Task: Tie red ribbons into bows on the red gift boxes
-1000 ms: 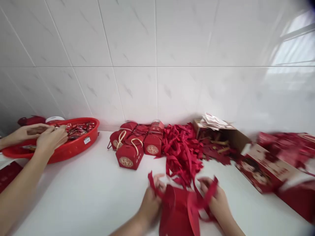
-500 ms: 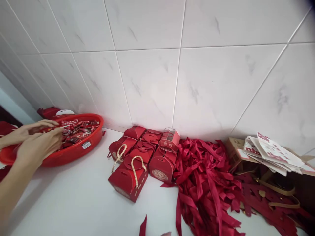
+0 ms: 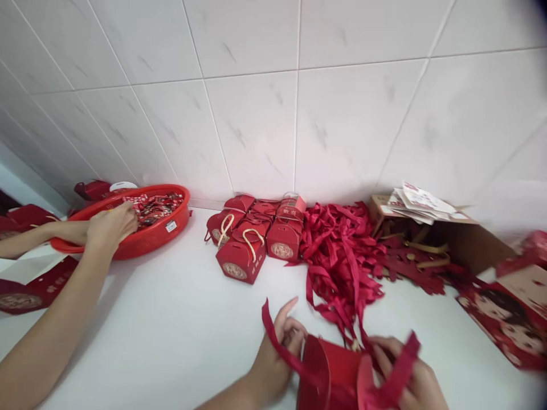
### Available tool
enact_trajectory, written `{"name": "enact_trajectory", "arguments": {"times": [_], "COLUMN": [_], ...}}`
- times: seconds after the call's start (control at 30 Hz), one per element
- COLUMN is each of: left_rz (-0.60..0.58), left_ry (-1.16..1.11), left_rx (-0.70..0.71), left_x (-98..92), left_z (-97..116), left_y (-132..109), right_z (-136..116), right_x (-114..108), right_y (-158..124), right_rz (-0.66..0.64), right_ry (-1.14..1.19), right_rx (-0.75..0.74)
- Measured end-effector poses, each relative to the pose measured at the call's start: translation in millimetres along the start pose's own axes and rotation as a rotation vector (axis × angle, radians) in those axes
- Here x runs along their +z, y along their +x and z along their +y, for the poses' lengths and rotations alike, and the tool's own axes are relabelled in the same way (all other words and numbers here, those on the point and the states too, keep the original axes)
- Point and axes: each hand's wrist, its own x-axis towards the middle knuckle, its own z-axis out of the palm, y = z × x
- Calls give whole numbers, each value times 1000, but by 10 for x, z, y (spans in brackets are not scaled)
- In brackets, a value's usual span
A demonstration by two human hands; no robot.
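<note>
A red gift box (image 3: 337, 364) with curved flaps is at the bottom edge, partly cut off by the frame. My left hand (image 3: 276, 361) is closed on its left side, index finger raised. On the box's right side is my right hand (image 3: 410, 378), with its fingers curled and partly hidden. A dark red ribbon (image 3: 399, 367) runs over the box, one end sticking up by each hand. Just beyond lies a heap of red ribbons (image 3: 342, 256). Finished-looking red boxes (image 3: 243, 256), some with cord handles, stand grouped against the wall.
At the left, a co-worker's hand (image 3: 111, 225) reaches into a red basin (image 3: 147, 245) of wrapped sweets. An open-topped red box (image 3: 38, 285) stands beside that arm. White printed cards (image 3: 423, 202) lie on a cardboard box (image 3: 474, 239). A red printed bag (image 3: 508, 319) is at the right.
My two hands and the ribboned gift box have come into view at the bottom. The view has shifted right. One of the co-worker's arms now reaches across the other at the basin.
</note>
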Motion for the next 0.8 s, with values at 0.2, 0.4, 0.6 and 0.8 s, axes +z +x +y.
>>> {"name": "enact_trajectory", "arguments": {"times": [0.2,0.4,0.6,0.8], "left_rz": [53,131,52,41], "left_ry": [-108,-118,-112,-89], "left_rx": [-17,63,48,89], "left_x": [154,43,8,41], "left_z": [209,194,212,129], "left_y": [3,129,205,228], "right_z": [-199,-193,-183,-98], "right_x": [-38,-67,-119,-123], "right_y": [43,-29,-88,-82], "right_rz": [31,114,171,289], "right_ry": [-169,-107,65,310], "right_rx": [-206,-203,-100,42]}}
